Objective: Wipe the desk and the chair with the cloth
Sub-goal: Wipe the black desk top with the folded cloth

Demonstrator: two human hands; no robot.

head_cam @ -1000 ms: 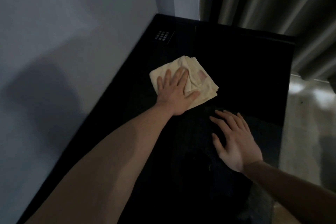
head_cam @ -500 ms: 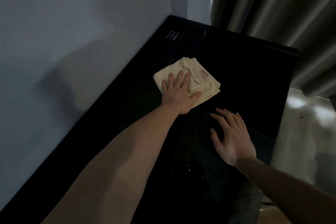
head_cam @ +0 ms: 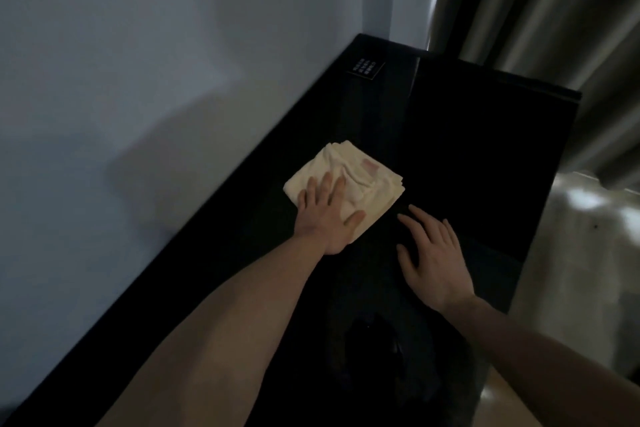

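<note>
A: Nearest the lower edge of the frame, both forearms reach up over the dark bench (head_cam: pixel 485 135). Which hand is on the work?

B: The left hand (head_cam: pixel 325 222), near the middle of the frame. Its fingers (head_cam: pixel 323 189) lie straight and together, flat on the folded cream cloth (head_cam: pixel 367 177) — pressing, not gripping, with the thumb out to the right on the cloth's near edge.

A: And the right hand (head_cam: pixel 433 253)?

B: Just right of the cloth and a little nearer, palm down on bare bench, fingers spread and holding nothing.

A: Where does the cloth lie from the pressing fingers?

B: Mostly beyond them, toward the upper right; its corners point up-frame like a diamond, close to the wall (head_cam: pixel 173 80) on the left.

A: So the stroke probably runs on toward the small label (head_cam: pixel 366 68) in the far corner — the curtain (head_cam: pixel 554 10) hangs beyond.
</note>
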